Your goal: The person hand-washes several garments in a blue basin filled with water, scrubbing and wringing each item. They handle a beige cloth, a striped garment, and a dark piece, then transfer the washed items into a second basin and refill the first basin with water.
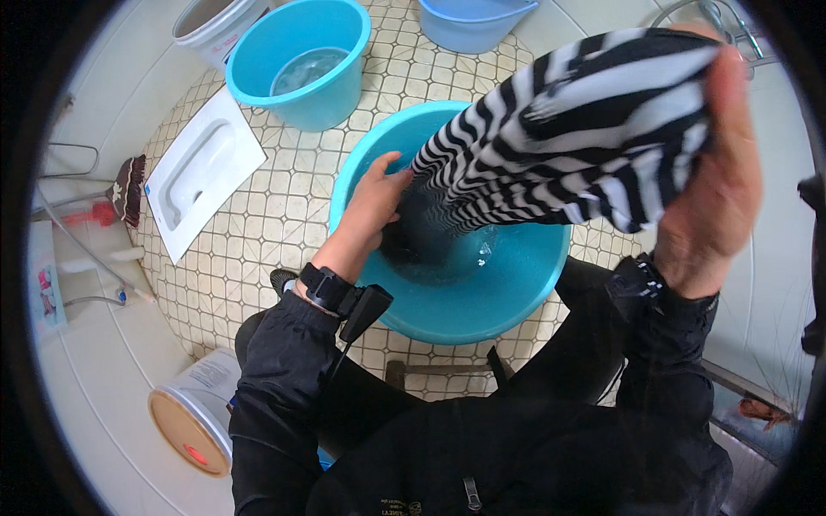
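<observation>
Stretching from two o'clock down to eight, the striped garment [568,129] ran between hands: right hand [714,181] gripping its top, left hand [372,202] squeezing its wet end in the turquoise basin [516,292].

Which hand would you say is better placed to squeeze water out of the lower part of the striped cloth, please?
Probably the left hand: it grips the black-and-white striped cloth low down, just above the round turquoise plastic basin. The right hand holds the top end raised high.

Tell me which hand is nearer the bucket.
Left. The left hand grips the striped cloth low over the basin, just below the bucket; the right hand holds the cloth's far end.
</observation>
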`<state>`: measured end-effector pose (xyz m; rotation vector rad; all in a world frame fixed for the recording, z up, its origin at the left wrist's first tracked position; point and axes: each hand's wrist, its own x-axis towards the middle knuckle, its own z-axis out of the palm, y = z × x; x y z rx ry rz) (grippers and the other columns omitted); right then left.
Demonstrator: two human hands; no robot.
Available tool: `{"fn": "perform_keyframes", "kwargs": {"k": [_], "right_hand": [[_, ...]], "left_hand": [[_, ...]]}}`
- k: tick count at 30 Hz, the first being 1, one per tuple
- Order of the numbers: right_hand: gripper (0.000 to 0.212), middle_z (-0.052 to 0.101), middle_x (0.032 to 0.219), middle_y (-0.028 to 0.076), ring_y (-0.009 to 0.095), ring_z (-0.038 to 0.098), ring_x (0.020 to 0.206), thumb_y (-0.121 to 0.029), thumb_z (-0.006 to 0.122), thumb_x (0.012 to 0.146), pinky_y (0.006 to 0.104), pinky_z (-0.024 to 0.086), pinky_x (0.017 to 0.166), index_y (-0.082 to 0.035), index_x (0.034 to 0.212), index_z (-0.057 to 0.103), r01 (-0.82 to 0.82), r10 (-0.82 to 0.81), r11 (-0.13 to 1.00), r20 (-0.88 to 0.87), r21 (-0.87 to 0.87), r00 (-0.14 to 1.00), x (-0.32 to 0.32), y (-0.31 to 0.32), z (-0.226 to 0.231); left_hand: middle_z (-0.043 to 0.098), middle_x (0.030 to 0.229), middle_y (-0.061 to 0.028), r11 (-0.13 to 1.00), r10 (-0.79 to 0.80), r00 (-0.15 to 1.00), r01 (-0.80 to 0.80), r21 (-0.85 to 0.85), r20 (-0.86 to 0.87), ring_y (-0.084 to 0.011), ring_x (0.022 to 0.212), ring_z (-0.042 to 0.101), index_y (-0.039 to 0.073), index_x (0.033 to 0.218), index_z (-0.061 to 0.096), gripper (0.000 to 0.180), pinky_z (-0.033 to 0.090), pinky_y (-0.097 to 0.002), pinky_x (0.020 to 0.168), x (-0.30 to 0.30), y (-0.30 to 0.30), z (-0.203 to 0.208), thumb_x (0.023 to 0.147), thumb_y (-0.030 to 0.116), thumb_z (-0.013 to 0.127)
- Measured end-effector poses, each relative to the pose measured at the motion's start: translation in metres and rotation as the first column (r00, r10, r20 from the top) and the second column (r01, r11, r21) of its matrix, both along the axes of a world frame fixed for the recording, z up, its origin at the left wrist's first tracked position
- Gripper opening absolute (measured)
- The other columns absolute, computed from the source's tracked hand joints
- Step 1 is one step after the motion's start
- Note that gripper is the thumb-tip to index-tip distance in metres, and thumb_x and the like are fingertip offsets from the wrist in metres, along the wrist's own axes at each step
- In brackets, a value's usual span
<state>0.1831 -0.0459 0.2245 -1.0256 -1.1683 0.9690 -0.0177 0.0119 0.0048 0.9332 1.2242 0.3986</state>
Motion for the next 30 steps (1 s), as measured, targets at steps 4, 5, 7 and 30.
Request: {"fn": "perform_keyframes", "kwargs": {"k": [4, 5, 7, 30], "right_hand": [[0.036, 0.062, 0.091, 0.005, 0.015, 0.061, 0.078, -0.034, 0.043, 0.100, 0.0248, 0.049, 0.070, -0.004, 0.115, 0.056, 0.125, -0.132, 0.991, 0.288, 0.043, 0.949, 0.000, 0.002, -0.013], [0.033, 0.061, 0.089, 0.003, 0.013, 0.059, 0.074, -0.033, 0.045, 0.099, 0.0237, 0.048, 0.067, -0.006, 0.113, 0.058, 0.076, -0.094, 0.995, 0.440, 0.059, 0.893, 0.004, 0.007, -0.026], [0.026, 0.061, 0.087, 0.003, 0.010, 0.055, 0.086, -0.033, 0.059, 0.092, 0.0265, 0.043, 0.078, -0.008, 0.099, 0.063, -0.049, 0.237, 0.924, 0.466, -0.380, 0.852, 0.015, 0.009, -0.059], [0.042, 0.041, 0.140, 0.016, 0.039, 0.045, 0.119, -0.024, 0.050, 0.092, 0.0569, 0.045, 0.085, -0.007, 0.130, 0.050, -0.321, 0.667, 0.743, 0.688, -0.588, 0.284, -0.057, 0.001, -0.520]], "left_hand": [[0.054, 0.095, -0.0023, 0.996, 0.081, 0.997, -0.081, 0.050, -0.007, -0.0158, 0.084, 0.048, 0.011, 0.140, 0.038, 0.056, 0.041, -0.0339, 0.074, -0.002, 0.001, 0.001, 0.089, 0.028, 0.056], [0.054, 0.095, -0.0023, 0.995, 0.089, 0.996, -0.089, 0.053, 0.001, -0.0156, 0.083, 0.049, 0.011, 0.139, 0.039, 0.056, 0.041, -0.0334, 0.073, -0.003, 0.001, 0.002, 0.089, 0.028, 0.056], [0.054, 0.093, -0.0025, 0.991, 0.114, 0.993, -0.114, 0.068, 0.003, -0.0152, 0.081, 0.049, 0.010, 0.139, 0.040, 0.056, 0.041, -0.0323, 0.070, -0.006, 0.001, 0.004, 0.088, 0.027, 0.056], [0.064, 0.106, -0.0097, 0.987, -0.163, 0.979, 0.162, 0.017, 0.120, -0.0163, 0.094, 0.061, 0.003, 0.119, 0.057, 0.032, 0.047, -0.0283, 0.080, -0.046, -0.002, 0.009, 0.094, 0.021, 0.047]]}}
